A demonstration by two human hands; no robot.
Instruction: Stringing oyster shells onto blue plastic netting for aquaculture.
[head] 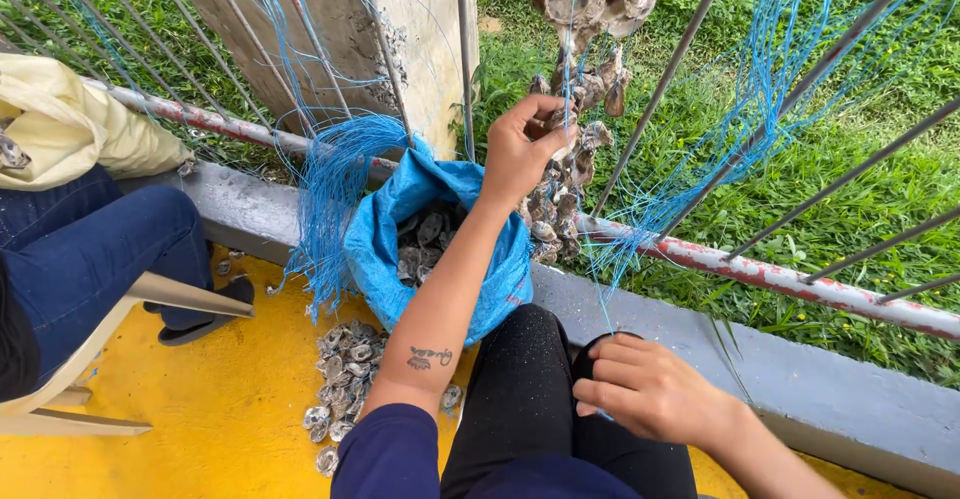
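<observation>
While I sit with my knees up, my right hand (645, 391) rests on my black trousers (530, 389), fingers curled together around a thin blue string (598, 289). Farther out, my left hand (522, 149) pinches a hanging string of grey oyster shells (565, 194) above an open blue woven sack (385, 244).

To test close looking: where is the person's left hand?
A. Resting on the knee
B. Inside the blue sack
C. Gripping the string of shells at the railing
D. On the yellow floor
C: the left hand is raised, fingers closed on the hanging shell string.
</observation>
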